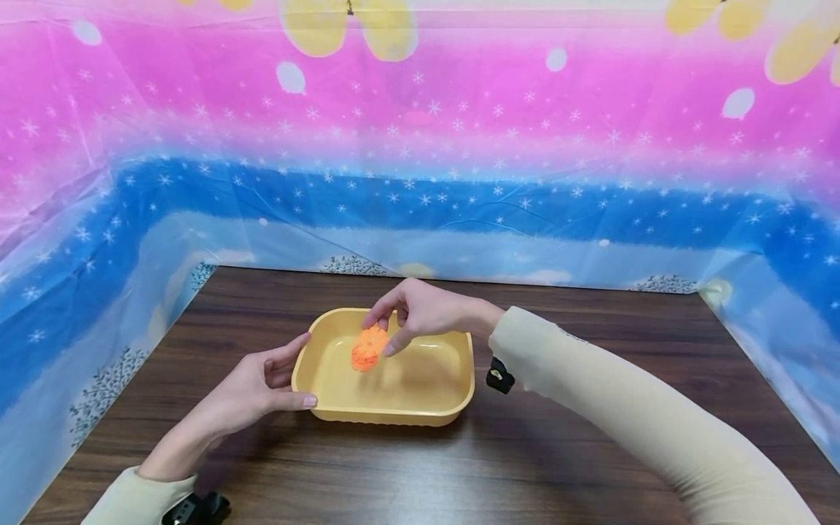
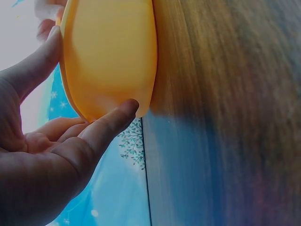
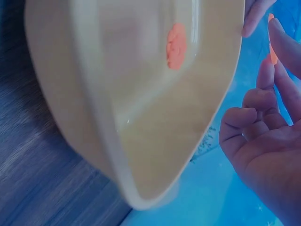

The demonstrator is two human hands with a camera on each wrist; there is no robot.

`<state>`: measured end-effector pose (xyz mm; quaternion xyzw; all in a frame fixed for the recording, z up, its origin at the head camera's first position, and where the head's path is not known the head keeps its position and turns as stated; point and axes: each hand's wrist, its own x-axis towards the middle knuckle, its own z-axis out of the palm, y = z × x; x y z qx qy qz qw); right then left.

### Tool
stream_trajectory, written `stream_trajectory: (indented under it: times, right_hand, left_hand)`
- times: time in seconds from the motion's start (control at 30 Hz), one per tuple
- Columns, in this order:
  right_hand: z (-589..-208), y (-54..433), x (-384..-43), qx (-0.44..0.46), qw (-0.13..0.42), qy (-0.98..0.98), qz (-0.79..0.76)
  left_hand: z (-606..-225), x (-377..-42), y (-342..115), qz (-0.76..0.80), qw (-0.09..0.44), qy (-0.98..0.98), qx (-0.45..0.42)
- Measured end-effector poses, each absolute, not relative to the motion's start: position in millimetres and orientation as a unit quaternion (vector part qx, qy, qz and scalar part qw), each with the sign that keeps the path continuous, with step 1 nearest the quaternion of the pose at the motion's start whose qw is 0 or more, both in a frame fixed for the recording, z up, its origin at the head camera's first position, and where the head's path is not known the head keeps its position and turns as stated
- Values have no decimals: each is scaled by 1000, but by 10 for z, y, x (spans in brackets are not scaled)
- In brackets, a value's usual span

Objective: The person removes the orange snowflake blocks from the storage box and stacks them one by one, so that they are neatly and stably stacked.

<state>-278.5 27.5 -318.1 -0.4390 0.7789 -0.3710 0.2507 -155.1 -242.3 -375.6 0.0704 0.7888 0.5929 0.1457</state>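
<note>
A yellow plastic basin (image 1: 394, 417) stands upright on the table. My left hand (image 1: 252, 383) holds its left end, thumb at the near corner and fingers along the left wall. Above the basin's inside, my right hand (image 1: 426, 310) pinches a thin orange flower-like piece (image 1: 374, 337) between thumb and fingers; the right wrist view shows that piece (image 3: 273, 47) edge-on. A second orange flower-shaped piece (image 3: 176, 46) lies on the basin's floor, partly covered by the held one in the head view. Its exact material cannot be told.
The dark wood-grain table (image 1: 564, 452) extends around the basin. A pink and blue patterned cloth (image 1: 459, 197) hangs behind and at both sides of it. Each wrist wears a small black device (image 1: 500, 375).
</note>
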Motion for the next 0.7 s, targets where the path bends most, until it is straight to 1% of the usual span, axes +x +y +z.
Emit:
stream_trajectory:
  times: [0.23, 0.7]
  right_hand:
    - [-3159, 495, -2757, -426, 245, 784, -379]
    - [-3203, 987, -2757, -425, 194, 805, -365]
  left_hand:
    - [-3768, -1546, -2421, 594, 144, 789, 69]
    - [-3761, -1560, -2422, 585, 143, 795, 73]
